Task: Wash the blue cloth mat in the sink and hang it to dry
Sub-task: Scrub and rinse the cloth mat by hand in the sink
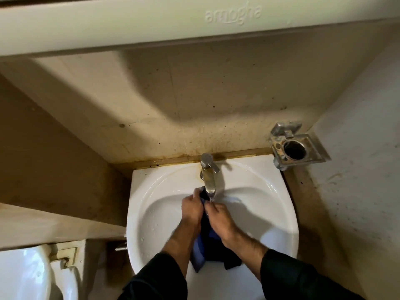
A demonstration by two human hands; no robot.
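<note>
The blue cloth mat (206, 249) hangs bunched between my two hands over the white sink (270, 204), its lower end draping toward the front rim. My left hand (191, 210) grips its upper part just under the chrome tap (208, 174). Pressed against it from the right, my right hand (220, 221) also clutches the cloth. The top of the mat sits right at the tap's spout. The cloth looks dark and wet. I cannot tell whether water is running.
A metal holder (296, 147) with a round cup ring is fixed to the right wall above the sink. A white toilet (28, 276) stands at the lower left. A pale cabinet (194, 20) overhangs the tiled back wall.
</note>
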